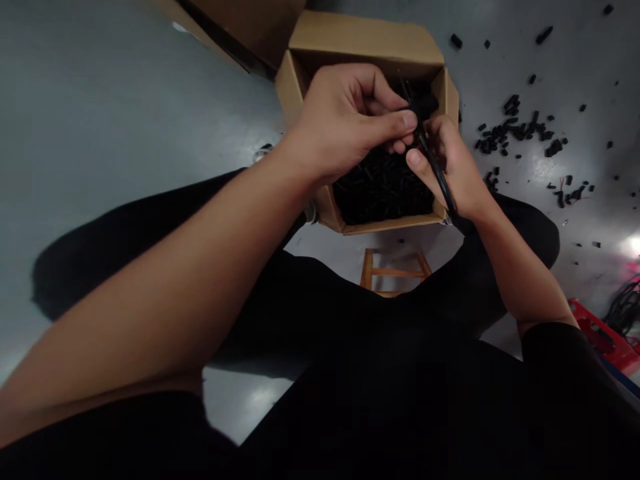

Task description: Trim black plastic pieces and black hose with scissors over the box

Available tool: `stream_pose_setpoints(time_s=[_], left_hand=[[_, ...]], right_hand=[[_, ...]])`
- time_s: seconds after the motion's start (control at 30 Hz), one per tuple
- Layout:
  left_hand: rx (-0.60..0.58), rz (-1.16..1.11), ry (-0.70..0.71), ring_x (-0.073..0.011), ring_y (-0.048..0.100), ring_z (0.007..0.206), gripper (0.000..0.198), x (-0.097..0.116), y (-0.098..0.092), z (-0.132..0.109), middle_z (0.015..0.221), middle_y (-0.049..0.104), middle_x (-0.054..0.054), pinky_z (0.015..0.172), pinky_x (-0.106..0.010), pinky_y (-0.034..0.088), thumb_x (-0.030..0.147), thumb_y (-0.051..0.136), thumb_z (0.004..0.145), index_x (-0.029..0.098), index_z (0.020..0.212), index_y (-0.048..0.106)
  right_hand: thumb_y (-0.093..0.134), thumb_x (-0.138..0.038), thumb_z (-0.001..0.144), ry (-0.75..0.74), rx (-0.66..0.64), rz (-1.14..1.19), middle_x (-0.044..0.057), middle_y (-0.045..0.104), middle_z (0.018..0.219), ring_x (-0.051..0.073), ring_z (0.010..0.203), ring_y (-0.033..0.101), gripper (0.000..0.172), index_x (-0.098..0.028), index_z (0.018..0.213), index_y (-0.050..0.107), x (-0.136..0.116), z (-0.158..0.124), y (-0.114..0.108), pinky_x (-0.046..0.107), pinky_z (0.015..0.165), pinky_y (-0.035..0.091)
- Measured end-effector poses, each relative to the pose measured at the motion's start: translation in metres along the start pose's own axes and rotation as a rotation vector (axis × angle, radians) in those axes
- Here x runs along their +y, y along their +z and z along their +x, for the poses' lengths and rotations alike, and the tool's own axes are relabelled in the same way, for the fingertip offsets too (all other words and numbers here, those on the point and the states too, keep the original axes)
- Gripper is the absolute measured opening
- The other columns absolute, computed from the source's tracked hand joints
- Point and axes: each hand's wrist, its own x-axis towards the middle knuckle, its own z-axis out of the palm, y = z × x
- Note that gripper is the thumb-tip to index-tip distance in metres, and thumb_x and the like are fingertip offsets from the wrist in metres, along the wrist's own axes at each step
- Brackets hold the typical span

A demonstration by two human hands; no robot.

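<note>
Working over an open cardboard box (365, 41), a seated person in black trousers (505, 233) held a thin black cable (436, 167) between both bare hands, just above the box's mouth. The left hand (345, 120) reached in from the left of the view, its grip closed on the cable's upper end, with the thumb and curled fingers partly hiding the exact point of contact. The right hand (450, 167) held the same cable a little lower, its grip also closed, with the thumb pressing from the near side and the lower length running down past the palm toward the box's corner. The two hands were almost touching. Beneath them, the box held a deep heap of short black plastic pieces (383, 190), and more of the pieces lay scattered across the grey floor (125, 133) to the right (515, 130). Beyond the knees stood a low wooden frame (395, 272), while a red container (597, 333) and a tangle of black wire (625, 307) sat at the right edge. Keeping the two pinches this close appeared the steadiest way to control so slender a cable, and working directly over the box seemed wise, since anything dropped would fall among the other pieces.
</note>
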Motion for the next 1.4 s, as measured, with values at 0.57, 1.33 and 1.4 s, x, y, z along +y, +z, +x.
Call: stream_pose_setpoints(time_s=[0.57,1.33,1.4], left_hand=[[-0.133,-0.32,-0.374,-0.0109,0.075,0.071,0.026,0.026,0.008,-0.006,0.078,0.076,-0.003,0.074,-0.023,0.064,0.01,0.088,0.1,0.013,0.079,0.074],[0.061,0.559,-0.056,-0.0225,0.07,0.088,0.03,0.016,0.007,-0.007,0.087,0.074,0.0,0.091,-0.042,0.057,0.01,0.091,0.081,0.023,0.078,0.064],[0.064,0.667,-0.022,-0.0239,0.068,0.089,0.03,0.019,0.005,-0.008,0.089,0.073,-0.001,0.095,-0.044,0.057,0.008,0.088,0.08,0.024,0.081,0.063]], right_hand=[[0.054,-0.091,0.107,-0.16,0.346,0.497,0.015,0.071,0.146,0.029,0.135,0.07,0.078,-0.023,0.146,0.06,0.029,0.012,0.034,0.043,0.118,0.059],[0.055,-0.084,0.11,0.016,0.181,0.588,0.001,0.064,0.104,0.022,0.104,0.073,0.059,-0.025,0.12,0.062,0.024,0.009,0.046,0.04,0.096,0.066],[0.059,-0.085,0.107,0.034,0.165,0.582,0.001,0.064,0.1,0.022,0.102,0.073,0.061,-0.025,0.116,0.063,0.024,0.008,0.044,0.04,0.094,0.066]])
